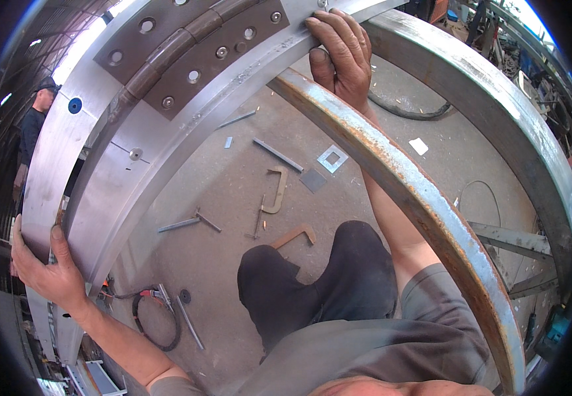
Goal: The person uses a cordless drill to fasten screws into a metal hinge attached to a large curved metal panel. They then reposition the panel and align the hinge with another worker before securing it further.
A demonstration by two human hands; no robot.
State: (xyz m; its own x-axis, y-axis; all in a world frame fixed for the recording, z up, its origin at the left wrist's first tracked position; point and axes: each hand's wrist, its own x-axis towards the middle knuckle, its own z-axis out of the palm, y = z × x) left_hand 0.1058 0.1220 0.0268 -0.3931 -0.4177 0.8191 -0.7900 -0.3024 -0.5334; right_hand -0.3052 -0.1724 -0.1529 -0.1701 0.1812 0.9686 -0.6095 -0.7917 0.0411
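Note:
Silvery metal frame profiles (160, 148), bowed by the lens, run from the lower left to the top. A brown hinge (193, 56) with round holes joins two of them; several holes hold screws. My left hand (51, 270) grips the outer profile's edge at the left, its thumb on one side and fingers wrapped round the other. At the top, my right hand (344, 56) is hooked over the inner profile's edge beyond the hinge, fingers on the face and thumb below. A blue-rimmed hole (74, 105) shows in the outer profile.
A rusty steel bar (392, 152) crosses in front of my right arm; another thick steel beam (484, 86) curves at the right. C-clamps (276, 191), metal strips and a cable (144, 317) lie on the floor. Another person (33, 132) stands at far left.

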